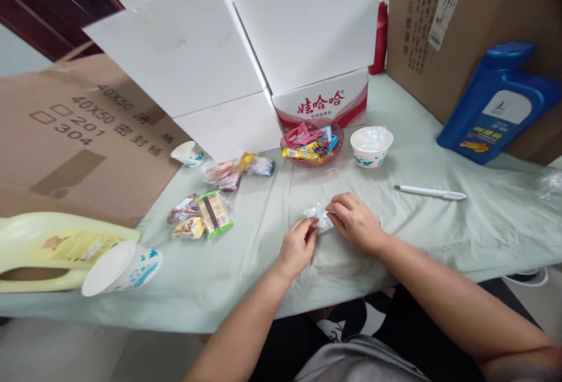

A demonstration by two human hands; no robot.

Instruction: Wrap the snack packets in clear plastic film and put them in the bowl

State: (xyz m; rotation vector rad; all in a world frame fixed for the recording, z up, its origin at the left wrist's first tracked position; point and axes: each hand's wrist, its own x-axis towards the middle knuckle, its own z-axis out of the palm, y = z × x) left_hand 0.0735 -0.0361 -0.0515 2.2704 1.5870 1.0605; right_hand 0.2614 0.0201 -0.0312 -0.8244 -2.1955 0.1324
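Near the table's front edge, both hands pinch a small crinkled piece of clear plastic wrap [319, 218]. My left hand [298, 244] grips its left side with the fingers closed. On its right side, my right hand [355, 221] has thumb and fingers pressed together. Whether anything lies inside the plastic I cannot tell. Beyond the hands stands a pink clear bowl [302, 162] of wrapped snacks. A paper bowl [371, 150] with clear plastic in it is to its right. Several packaged snacks [215, 213] lie to the left.
White boxes [316, 30] and cardboard cartons [439, 65] line the back and sides. A blue jug [496, 106] and a white pen [430, 193] are on the right. At left, a tipped paper bowl [125, 268] lies against a yellow bottle [57, 247]; another paper bowl [188, 153] tilts farther back.
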